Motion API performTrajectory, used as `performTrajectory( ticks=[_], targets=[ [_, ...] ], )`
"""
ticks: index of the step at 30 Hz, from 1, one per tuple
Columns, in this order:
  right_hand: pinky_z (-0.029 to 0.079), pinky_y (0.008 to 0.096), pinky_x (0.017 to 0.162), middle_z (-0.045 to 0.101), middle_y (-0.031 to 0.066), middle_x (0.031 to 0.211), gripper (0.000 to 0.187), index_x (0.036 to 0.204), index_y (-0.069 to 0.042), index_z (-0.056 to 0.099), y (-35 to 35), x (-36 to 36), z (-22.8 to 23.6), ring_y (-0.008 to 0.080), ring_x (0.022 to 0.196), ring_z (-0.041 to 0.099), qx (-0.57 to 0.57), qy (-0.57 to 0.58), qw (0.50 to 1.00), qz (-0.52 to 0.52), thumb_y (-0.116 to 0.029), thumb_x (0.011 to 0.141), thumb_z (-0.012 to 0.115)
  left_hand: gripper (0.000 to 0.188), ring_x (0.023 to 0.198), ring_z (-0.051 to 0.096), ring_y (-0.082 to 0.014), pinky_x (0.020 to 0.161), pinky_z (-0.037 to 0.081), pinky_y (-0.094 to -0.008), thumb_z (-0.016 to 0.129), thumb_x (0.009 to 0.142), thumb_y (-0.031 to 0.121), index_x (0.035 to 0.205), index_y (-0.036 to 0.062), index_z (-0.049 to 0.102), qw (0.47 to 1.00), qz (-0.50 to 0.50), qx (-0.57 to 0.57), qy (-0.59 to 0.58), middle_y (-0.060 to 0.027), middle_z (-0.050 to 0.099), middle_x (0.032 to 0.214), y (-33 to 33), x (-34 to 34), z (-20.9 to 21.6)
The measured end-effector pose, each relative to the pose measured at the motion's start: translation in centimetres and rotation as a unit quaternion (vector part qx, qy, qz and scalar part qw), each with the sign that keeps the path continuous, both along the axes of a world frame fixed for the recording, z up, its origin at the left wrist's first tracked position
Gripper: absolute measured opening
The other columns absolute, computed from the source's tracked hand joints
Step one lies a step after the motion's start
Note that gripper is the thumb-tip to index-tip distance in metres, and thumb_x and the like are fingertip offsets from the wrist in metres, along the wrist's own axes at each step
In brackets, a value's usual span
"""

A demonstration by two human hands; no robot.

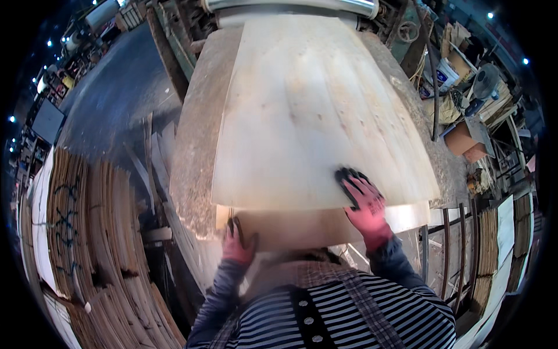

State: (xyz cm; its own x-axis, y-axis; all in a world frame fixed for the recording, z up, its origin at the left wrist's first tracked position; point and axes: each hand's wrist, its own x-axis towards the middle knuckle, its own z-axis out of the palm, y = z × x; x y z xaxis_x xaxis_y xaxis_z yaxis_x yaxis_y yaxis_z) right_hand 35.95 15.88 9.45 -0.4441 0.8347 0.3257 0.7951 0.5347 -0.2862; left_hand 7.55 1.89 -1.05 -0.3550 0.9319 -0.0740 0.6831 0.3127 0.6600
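Observation:
A large pale veneer sheet (308, 116) lies on a worn board table (197, 134) and reaches to the metal rollers at the far end. Another strip of veneer (290, 227) shows under its near edge. My right hand (368, 206), in a pink glove with black fingers, rests flat on the near right part of the top sheet. Its fingers are stretched out. My left hand (237, 244), gloved the same way, is at the near left corner of the lower strip. The thumb stands apart from the fingers, which touch the strip's edge; the hand is slightly blurred.
Shiny metal rollers (290, 4) span the table's far end. Stacks of veneer stand at left (104, 232) and right (488, 250). Loose wood strips (151, 168) lie left of the table. A cardboard box (465, 139), a fan (485, 81) and a white bucket (446, 72) are at the right.

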Motion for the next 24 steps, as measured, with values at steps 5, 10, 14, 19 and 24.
performTrajectory(
  ticks=[5, 10, 14, 19, 24],
  targets=[
    [0.035, 0.0371, 0.094, 0.049, 0.0065, 0.118, 0.055, 0.117, -0.017, 0.048, 10.2, -3.2, -2.4, 0.0287, 0.110, 0.044, 0.007, -0.015, 0.999, 0.038, -0.019, 0.065, 0.065, 0.048, 0.116, 0.033, -0.0376, 0.097, 0.025, -0.0435, 0.050, 0.081, 0.025, 0.120, -0.0013, 0.040, 0.998, 0.020, 0.001, 0.066, -0.0252, 0.038, 0.123, 1.0, 1.4, 1.9],
    [0.030, 0.0401, 0.097, 0.047, 0.0083, 0.120, 0.054, 0.120, -0.015, 0.045, 20.6, -7.7, -5.3, 0.0292, 0.114, 0.040, 0.011, 0.019, 0.999, 0.044, -0.023, 0.070, 0.063, 0.045, 0.112, 0.040, -0.0332, 0.096, 0.030, -0.0397, 0.052, 0.079, 0.013, 0.119, -0.0024, 0.040, 0.994, -0.014, 0.088, 0.061, -0.0212, 0.045, 0.117, 1.1, 1.9, 7.3],
    [0.020, 0.0472, 0.101, 0.038, 0.0151, 0.126, 0.060, 0.127, -0.011, 0.034, 24.7, -9.4, -8.7, 0.0326, 0.118, 0.033, 0.118, -0.050, 0.991, -0.031, -0.027, 0.073, 0.057, 0.051, 0.114, 0.043, -0.0215, 0.094, 0.033, -0.0282, 0.054, 0.081, 0.008, 0.125, -0.0046, 0.032, 0.922, 0.120, 0.136, -0.342, -0.0186, 0.043, 0.123, 1.2, 2.1, 8.2],
    [0.015, 0.0483, 0.102, 0.030, 0.0181, 0.131, 0.074, 0.132, -0.009, 0.025, 14.5, -9.2, -5.9, 0.0348, 0.121, 0.027, -0.002, -0.050, 0.994, 0.096, -0.042, 0.073, 0.055, 0.046, 0.103, 0.048, -0.0164, 0.087, 0.038, -0.0255, 0.053, 0.082, 0.012, 0.123, -0.0018, 0.038, 0.907, 0.104, 0.091, -0.398, -0.0112, 0.051, 0.113, 0.8, -1.7, 3.6],
    [0.015, 0.0502, 0.101, 0.029, 0.0207, 0.130, 0.085, 0.128, -0.002, 0.031, 1.8, -3.2, -5.6, 0.0384, 0.120, 0.026, -0.090, -0.002, 0.976, 0.198, -0.054, 0.067, 0.059, 0.034, 0.094, 0.053, -0.0150, 0.080, 0.042, -0.0260, 0.055, 0.081, 0.010, 0.113, -0.0016, 0.050, 0.888, -0.023, 0.064, -0.455, -0.0101, 0.056, 0.105, 2.9, -2.8, 4.0]
  ],
)
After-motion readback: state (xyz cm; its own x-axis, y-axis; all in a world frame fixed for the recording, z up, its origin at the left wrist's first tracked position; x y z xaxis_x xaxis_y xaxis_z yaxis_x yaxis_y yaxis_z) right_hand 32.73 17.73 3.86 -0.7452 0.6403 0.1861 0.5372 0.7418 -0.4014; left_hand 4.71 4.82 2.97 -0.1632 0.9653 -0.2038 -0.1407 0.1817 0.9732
